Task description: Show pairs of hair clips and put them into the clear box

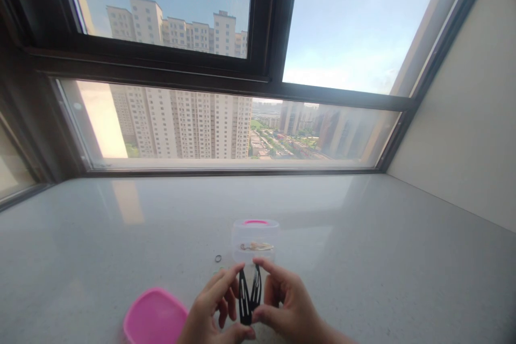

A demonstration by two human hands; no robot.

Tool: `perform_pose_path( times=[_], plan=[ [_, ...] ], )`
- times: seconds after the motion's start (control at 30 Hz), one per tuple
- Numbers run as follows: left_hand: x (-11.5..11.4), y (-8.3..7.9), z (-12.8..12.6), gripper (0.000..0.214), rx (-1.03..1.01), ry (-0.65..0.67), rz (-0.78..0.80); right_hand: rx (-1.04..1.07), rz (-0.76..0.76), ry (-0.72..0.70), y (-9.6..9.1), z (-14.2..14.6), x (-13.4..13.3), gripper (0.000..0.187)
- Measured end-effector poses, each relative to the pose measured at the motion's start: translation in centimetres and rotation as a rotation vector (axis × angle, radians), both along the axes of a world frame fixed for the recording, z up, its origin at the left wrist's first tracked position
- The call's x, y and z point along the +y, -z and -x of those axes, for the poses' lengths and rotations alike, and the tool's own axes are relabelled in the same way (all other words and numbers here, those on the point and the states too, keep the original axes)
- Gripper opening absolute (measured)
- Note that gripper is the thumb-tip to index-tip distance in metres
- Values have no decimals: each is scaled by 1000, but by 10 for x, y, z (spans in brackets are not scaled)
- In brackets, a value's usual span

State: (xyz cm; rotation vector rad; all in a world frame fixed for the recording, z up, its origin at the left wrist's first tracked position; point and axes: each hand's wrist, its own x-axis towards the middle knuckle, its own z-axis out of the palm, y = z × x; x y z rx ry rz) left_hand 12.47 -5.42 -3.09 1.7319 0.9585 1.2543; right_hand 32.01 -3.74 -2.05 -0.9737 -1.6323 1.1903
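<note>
Two black snap hair clips (250, 294) stand upright side by side between my hands, low in the middle of the view. My left hand (215, 309) pinches the left clip between forefinger and thumb. My right hand (284, 303) pinches the right clip the same way. Just behind the clips stands a small clear plastic box (255, 239) with a pink base; a thin pale item lies inside it. The box's pink lid (155, 317) lies on the sill to the left of my left hand. A small metal ring (218, 258) lies left of the box.
Everything rests on a wide pale stone window sill (363, 258). A dark-framed window (266, 37) runs along the back, with tall apartment blocks outside. A beige wall (467, 118) closes the right side.
</note>
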Motion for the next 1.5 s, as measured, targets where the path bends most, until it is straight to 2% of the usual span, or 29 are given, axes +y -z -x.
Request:
perform_pose_path(
  times=[0.97, 1.27, 1.5],
  plan=[
    [-2, -1, 1, 81, 5, 13, -45, 60, -51, -44, 8, -1, -1, 88],
    [-3, -5, 0, 81, -26, 2, -28, 68, -89, 15, 8, -2, -3, 84],
    [-3, -4, -1, 82, -26, -34, 52, 190, -129, 33, 9, 0, -3, 75]
  ],
)
